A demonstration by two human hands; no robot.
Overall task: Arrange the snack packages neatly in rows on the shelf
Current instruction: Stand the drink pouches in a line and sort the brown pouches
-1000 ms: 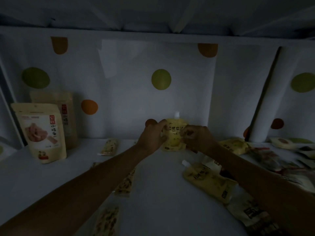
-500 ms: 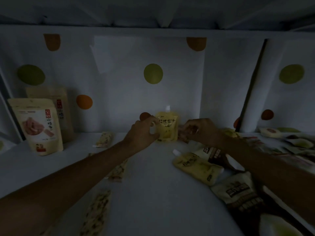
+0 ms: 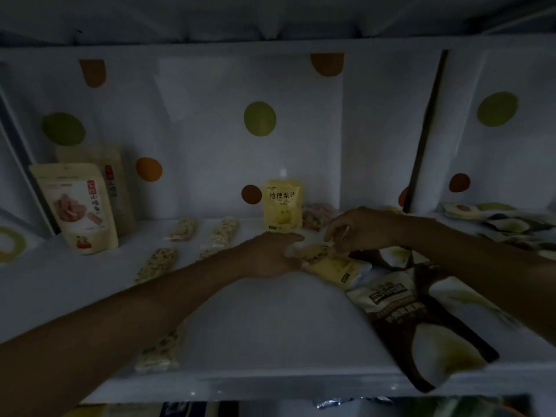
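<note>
— How are the pouches looking to us?

— We are seeing the upright yellow pouch [image 3: 282, 206] standing free at the back of the shelf [image 3: 270, 326]; it is showing a white spout on top and dark characters across its front. In front of that pouch and a little to its right, a lying yellow pouch [image 3: 334, 263] of the same kind is resting flat, its spout end pointing left.

— And the hands?

— The left hand [image 3: 270, 254] is wrapping thumb and fingers round the lying pouch's spout end; the right hand [image 3: 361, 227] is hanging curled over its upper edge, and we cannot tell whether it is pinching or merely touching, since that spot is blurring.

— What are we finding different from half a second ago?

— Both hands were up at the upright yellow pouch then, the left touching its side; now they are lower, in front of it, and nothing is touching it.

— Anything else nearby?

— A brown-and-white bag [image 3: 391, 299] is lying further forward and right of the upright pouch; pale bars [image 3: 183, 228] are lying to its left; two beige bags [image 3: 78, 206] are standing far to its left.
</note>
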